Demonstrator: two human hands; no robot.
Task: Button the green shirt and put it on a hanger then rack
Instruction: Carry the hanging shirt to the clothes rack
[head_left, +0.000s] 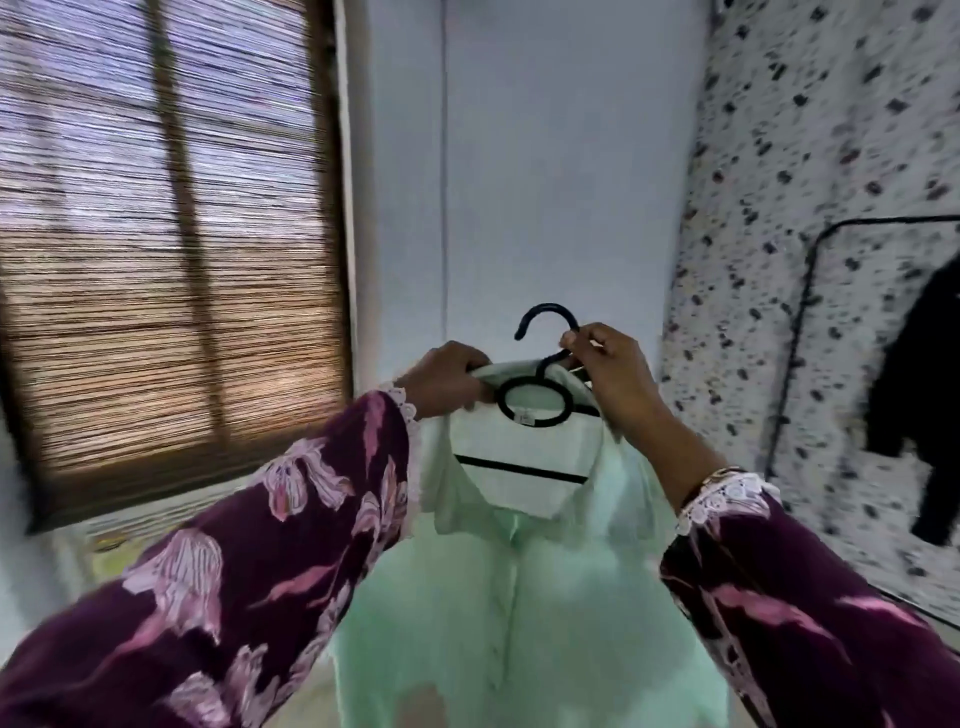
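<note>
A pale green shirt (524, 587) hangs in front of me on a black hanger (535, 402), its front placket closed down the middle. The hanger's hook (545, 317) curls up above the collar. My left hand (447, 379) grips the shirt's left shoulder and collar at the hanger's end. My right hand (605, 364) pinches the neck of the hanger just under the hook. The black clothes rack (810, 291) stands at the right, apart from the hanger.
A dark garment (914, 395) hangs on the rack at the far right, in front of a speckled curtain (810, 156). A window with a woven blind (166, 249) fills the left. A pale wall (545, 182) is straight ahead.
</note>
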